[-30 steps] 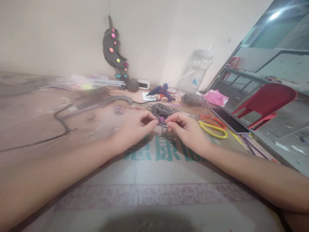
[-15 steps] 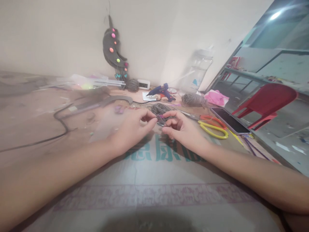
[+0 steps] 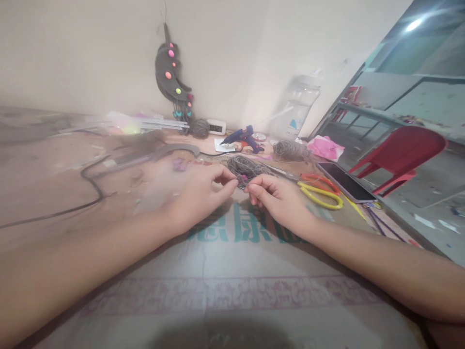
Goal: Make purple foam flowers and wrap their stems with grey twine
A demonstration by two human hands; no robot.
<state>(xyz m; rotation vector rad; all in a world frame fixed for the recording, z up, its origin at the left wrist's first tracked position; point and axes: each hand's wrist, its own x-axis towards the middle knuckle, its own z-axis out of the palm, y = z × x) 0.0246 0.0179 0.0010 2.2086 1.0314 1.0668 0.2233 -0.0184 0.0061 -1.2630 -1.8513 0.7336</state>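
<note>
My left hand [image 3: 203, 196] is closed in a pinch, thumb against index finger. A small purple piece [image 3: 244, 178] shows at its fingertips, too small to name. Just to the right, my right hand [image 3: 278, 198] also pinches, its thumb and index finger together; what lies between them is too small to make out. Behind the fingertips sits a loose bundle of grey yarn [image 3: 247, 166]. Scissors with orange and yellow handles [image 3: 321, 195] lie right of my right hand, their blades pointing toward the yarn.
A blue glue gun [image 3: 241, 138] rests near the wall, beside another grey yarn skein [image 3: 290, 150]. To the right are a phone [image 3: 345, 180] and pink cloth [image 3: 327, 147]. A plastic bottle [image 3: 300, 106] stands behind. A decorated grey crescent [image 3: 169, 72] hangs at the wall.
My right hand has drawn its fingers together and moved slightly down, a little away from the purple piece. My left hand has barely moved.
</note>
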